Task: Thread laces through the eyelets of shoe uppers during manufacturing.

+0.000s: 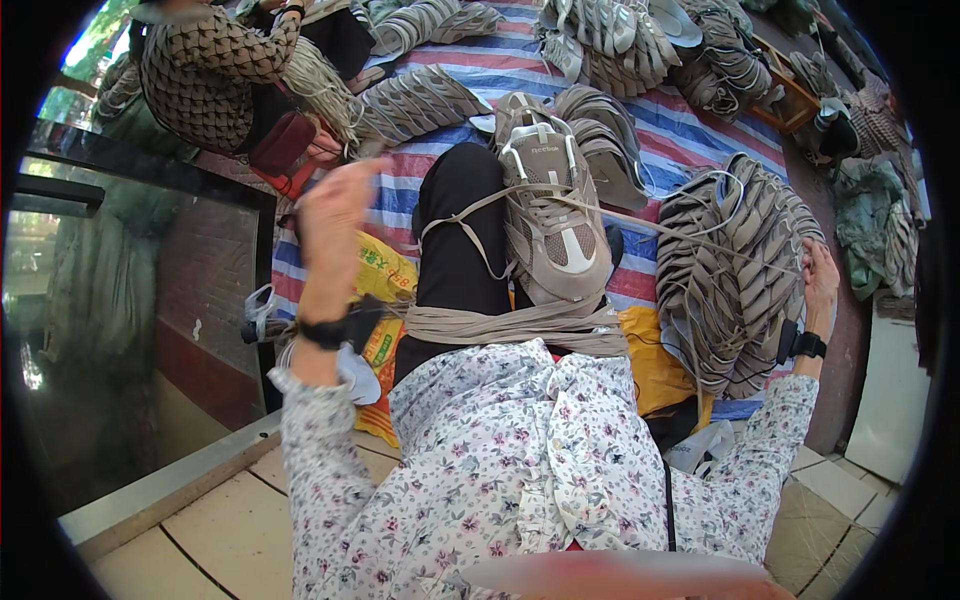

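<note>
Shoe (553, 215) lacing goes best if we keep the lace (640, 215) taut between our closed left hand (330, 215) grip and the right hand (818, 280), whose grip we cannot tell.

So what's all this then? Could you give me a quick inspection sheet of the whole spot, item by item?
Surface: striped blue, red and white tarp on the ground; tiled floor nearer.
Job's things: beige shoe upper on the raised knee, laces strung out to both sides.
Clutter: stacks of beige uppers; yellow sack; wooden crate.
Hands: left hand raised, fingers pinched, lace not clearly seen in it; right hand at the nearest stack, pulling a lace.
Cables: nothing seen.
Surroundings: another person seated on the tarp; glass panel to the left.
</note>
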Demonstrator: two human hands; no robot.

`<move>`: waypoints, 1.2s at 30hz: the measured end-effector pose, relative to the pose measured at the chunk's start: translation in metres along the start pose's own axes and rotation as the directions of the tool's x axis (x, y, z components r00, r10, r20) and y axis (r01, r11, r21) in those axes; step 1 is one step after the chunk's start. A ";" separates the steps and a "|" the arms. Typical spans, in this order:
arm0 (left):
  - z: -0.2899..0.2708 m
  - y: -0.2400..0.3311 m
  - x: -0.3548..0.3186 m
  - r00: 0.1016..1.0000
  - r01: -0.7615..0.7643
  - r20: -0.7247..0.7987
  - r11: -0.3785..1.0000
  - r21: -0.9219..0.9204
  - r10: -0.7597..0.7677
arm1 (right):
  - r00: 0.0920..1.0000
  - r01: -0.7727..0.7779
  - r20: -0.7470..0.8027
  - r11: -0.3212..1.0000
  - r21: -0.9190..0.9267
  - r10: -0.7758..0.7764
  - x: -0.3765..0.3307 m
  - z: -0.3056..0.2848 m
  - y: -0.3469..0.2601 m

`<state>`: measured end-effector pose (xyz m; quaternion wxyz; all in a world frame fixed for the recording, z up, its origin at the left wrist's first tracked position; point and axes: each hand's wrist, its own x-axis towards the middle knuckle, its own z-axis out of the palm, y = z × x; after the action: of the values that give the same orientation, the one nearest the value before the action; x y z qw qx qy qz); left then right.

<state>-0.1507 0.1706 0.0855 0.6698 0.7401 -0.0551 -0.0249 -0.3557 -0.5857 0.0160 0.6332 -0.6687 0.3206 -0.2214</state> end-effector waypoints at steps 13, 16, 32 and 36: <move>0.129 -0.037 0.007 0.988 -0.108 0.153 0.856 0.505 0.034 | 0.968 -0.204 -0.173 0.972 -0.116 0.182 -0.076 -0.085 0.053; 0.126 -0.036 0.008 0.996 -0.094 0.053 0.849 0.520 0.077 | 0.967 -0.229 -0.149 0.961 -0.156 0.206 -0.090 -0.028 0.053; 0.133 -0.025 -0.002 0.996 -0.045 0.092 0.786 0.616 -0.015 | 0.908 -0.214 0.386 0.972 0.096 0.161 -0.146 0.250 0.000; 0.135 -0.028 -0.001 0.999 -0.027 0.048 0.849 0.528 0.002 | 0.876 -0.219 0.466 0.962 0.161 0.121 -0.158 0.299 -0.019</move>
<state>-0.1656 0.0397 0.0437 0.4394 0.8944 -0.0807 -0.0204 -0.2527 -0.2626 0.0224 0.7739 -0.6007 0.1973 -0.0354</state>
